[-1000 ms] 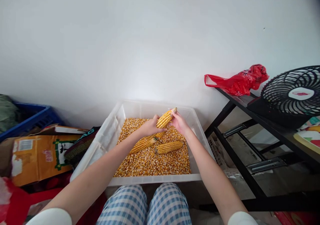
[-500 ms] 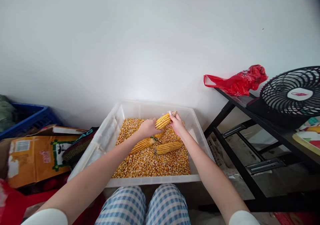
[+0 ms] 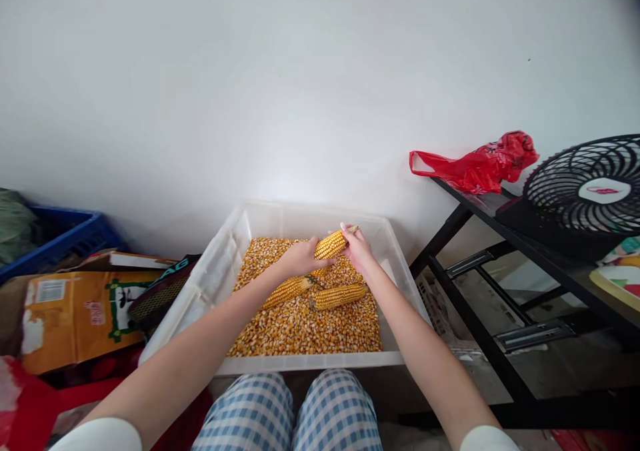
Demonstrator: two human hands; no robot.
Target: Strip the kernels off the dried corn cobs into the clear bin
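Both my hands grip one yellow corn cob [image 3: 331, 245], held tilted over a translucent plastic bin [image 3: 300, 364]. My left hand [image 3: 303, 259] wraps round its lower left end. The fingers of my right hand [image 3: 357, 247] close on the upper right end, where a dry tip sticks out. Loose corn kernels [image 3: 305, 331] fill the bin's floor. On them lie a second cob [image 3: 340, 296] below my hands and a third cob [image 3: 287, 291], partly covered by my left hand and forearm. Part of another cob shows just beneath the held one.
On the right, a black table frame [image 3: 480, 291] carries a red plastic bag [image 3: 483, 164] and a black fan [image 3: 590, 187]. To the left are a blue crate [image 3: 75, 237], an orange cardboard box [image 3: 75, 317] and a dark mesh bag [image 3: 160, 291]. A white wall rises behind the bin.
The held cob and both hands have shifted very slightly right and down in the picture, along with the whole scene. Both hands keep their grip on the cob.
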